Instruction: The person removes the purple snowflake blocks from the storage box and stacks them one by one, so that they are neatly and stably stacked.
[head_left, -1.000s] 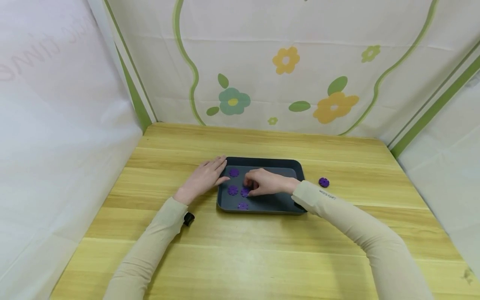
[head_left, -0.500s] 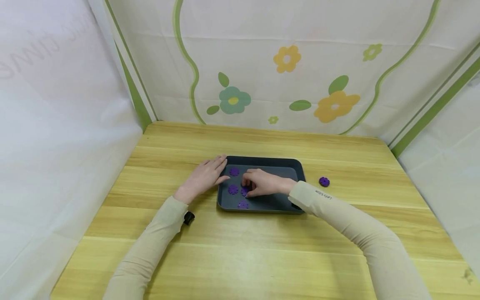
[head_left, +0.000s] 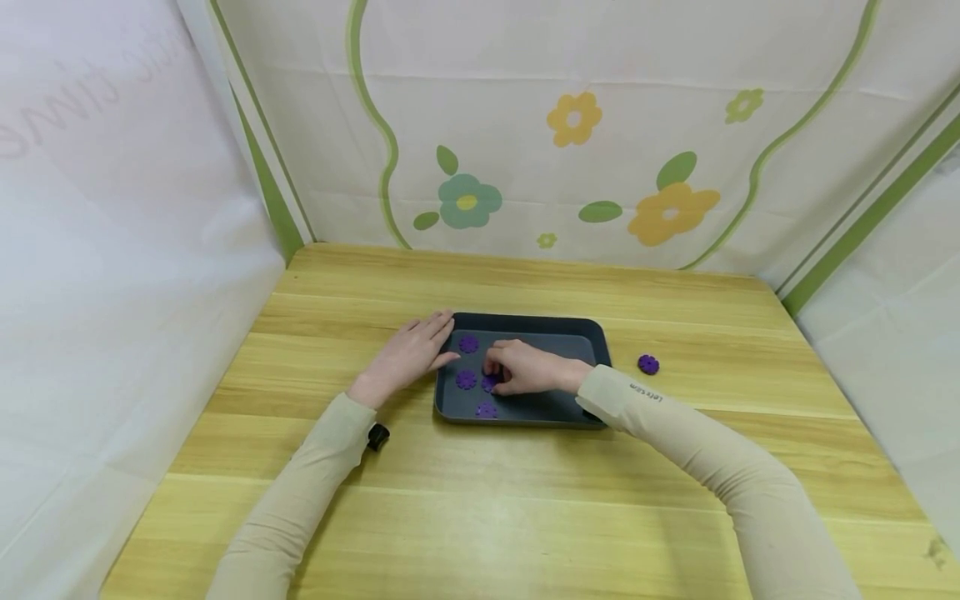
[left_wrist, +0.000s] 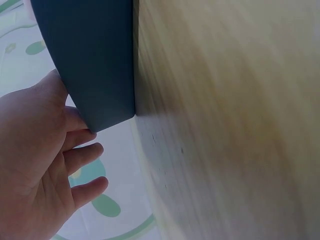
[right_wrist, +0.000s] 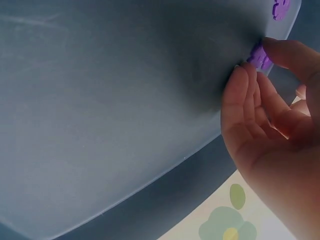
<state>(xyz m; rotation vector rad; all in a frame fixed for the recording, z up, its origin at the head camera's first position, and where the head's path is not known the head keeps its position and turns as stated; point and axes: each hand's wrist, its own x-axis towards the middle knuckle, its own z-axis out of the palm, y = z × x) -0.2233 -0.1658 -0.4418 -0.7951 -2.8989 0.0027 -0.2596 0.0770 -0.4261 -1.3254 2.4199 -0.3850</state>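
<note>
A dark grey tray (head_left: 551,417) lies on the table and holds several purple notched, flower-shaped building discs. My left hand (head_left: 407,354) rests on the tray's left rim near its far corner, fingers straight and thumb reaching inward. In the left wrist view, the left fingers (left_wrist: 82,157) extend past the tray's wall (left_wrist: 92,60). Inside the tray, my right hand (head_left: 525,367) pinches one purple disc (right_wrist: 259,57) between thumb and fingertips, low over the tray floor. Other discs lie to its left: one far (head_left: 468,343), one middle (head_left: 466,380), one near (head_left: 486,410).
Another purple disc (head_left: 648,364) lies on the wooden table (head_left: 480,517) right of the tray. A black item (head_left: 378,437) shows beside the left wrist. White fabric walls (head_left: 525,167) with printed flowers stand behind and at both sides.
My right hand has shifted very slightly left over the same disc. The left hand and the other discs stay in place.
</note>
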